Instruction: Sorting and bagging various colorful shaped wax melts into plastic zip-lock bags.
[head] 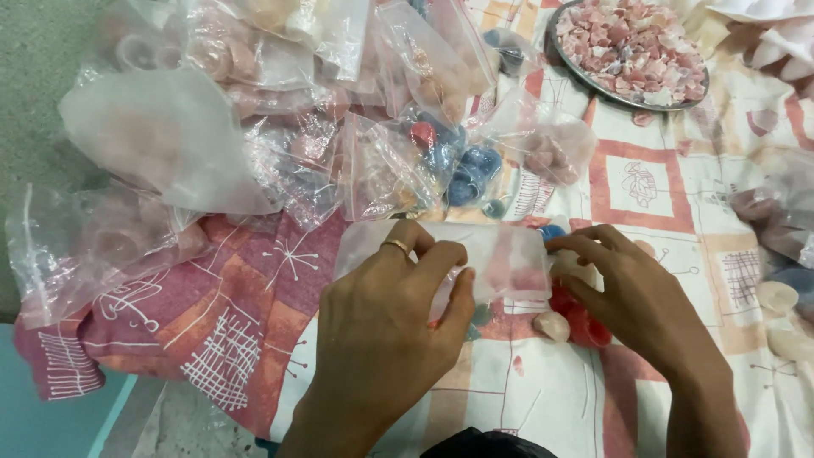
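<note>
Seemingly mid-bagging in the head view: the left hand and right hand pinch the small clear plastic bag at its opposite ends, fingers pressed together, just above the patterned cloth. Red and cream shell-like pieces lie beneath. Next calls for steadying the bag's mouth.

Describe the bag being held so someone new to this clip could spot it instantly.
Start from the patterned cloth, then drop to the two hands at its lower middle. The small clear plastic bag is stretched between the left hand and right hand. Unlike the bulging filled bags heaped above, it looks flat and nearly empty.
</note>
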